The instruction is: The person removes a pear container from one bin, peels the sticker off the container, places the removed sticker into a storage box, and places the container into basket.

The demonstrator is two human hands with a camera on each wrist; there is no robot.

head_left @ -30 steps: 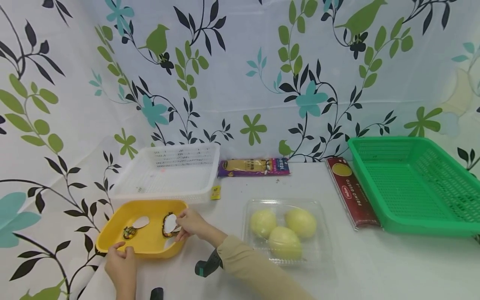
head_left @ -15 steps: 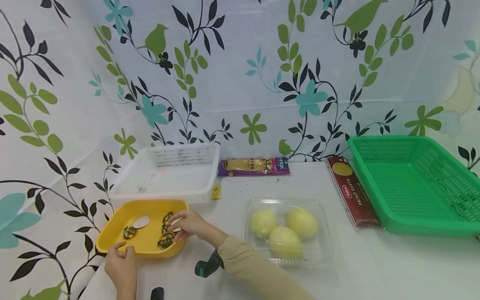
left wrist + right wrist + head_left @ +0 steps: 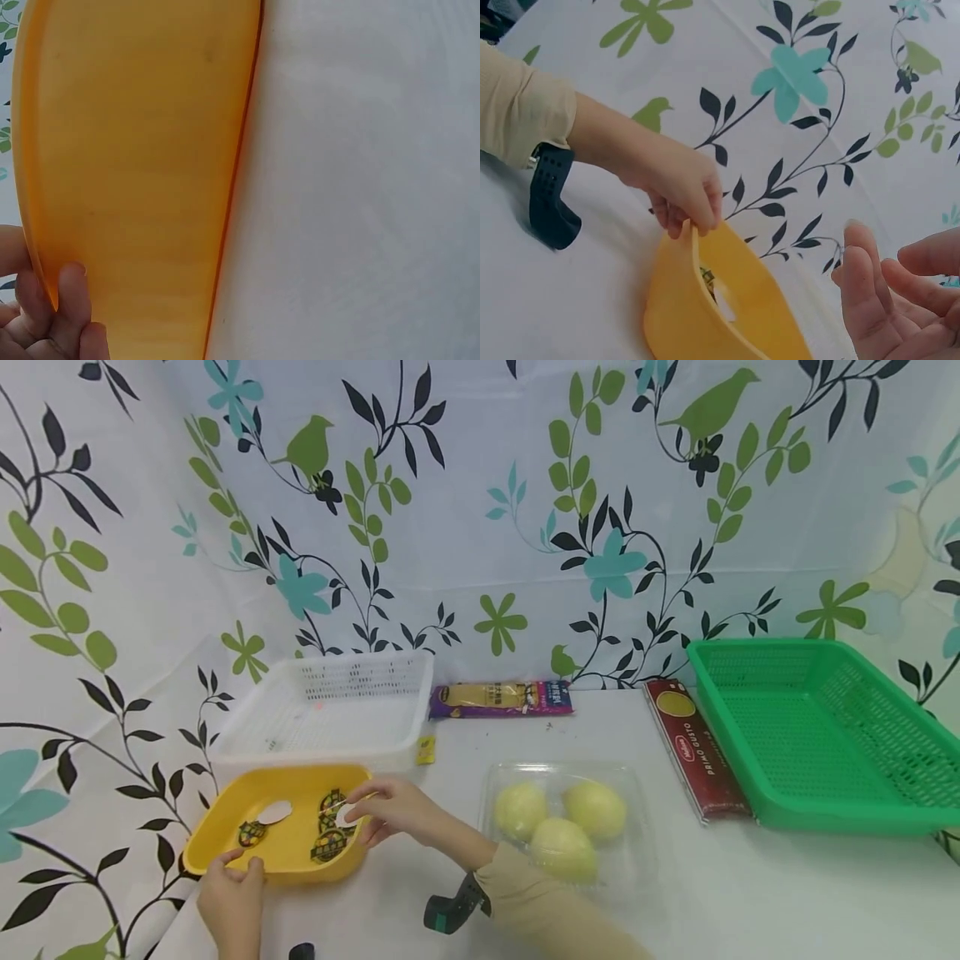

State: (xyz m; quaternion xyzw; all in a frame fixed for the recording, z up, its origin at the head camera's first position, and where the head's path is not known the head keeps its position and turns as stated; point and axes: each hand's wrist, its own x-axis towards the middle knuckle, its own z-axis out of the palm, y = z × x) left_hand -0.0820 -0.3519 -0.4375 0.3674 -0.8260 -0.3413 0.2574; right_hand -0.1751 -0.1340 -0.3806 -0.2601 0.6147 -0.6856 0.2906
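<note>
A yellow plastic tray (image 3: 281,870) stands at the left front. My left hand (image 3: 231,893) pinches its near left rim, and the left wrist view shows the fingers (image 3: 73,296) on both sides of that edge. Inside lie several small patterned pieces (image 3: 328,845) in black, green and yellow. A white oval piece (image 3: 275,812) lies beside a patterned piece (image 3: 252,833) on the left. My right hand (image 3: 401,814) is over the tray's right end. Its fingertips are at another white oval (image 3: 346,816) and a thin pale edge; I cannot tell whether they pinch it.
Behind the tray is a white perforated basket (image 3: 352,758). A clear box (image 3: 491,827) holds three pale yellow round things (image 3: 564,850). Further back lie a purple-and-gold packet (image 3: 498,700) and a red packet (image 3: 701,760) beside a green basket (image 3: 847,818).
One second ago my right hand held a white oval over the tray's right end. A white piece there now shows a patterned face. My left hand stays on the rim; the head view has shifted slightly.
</note>
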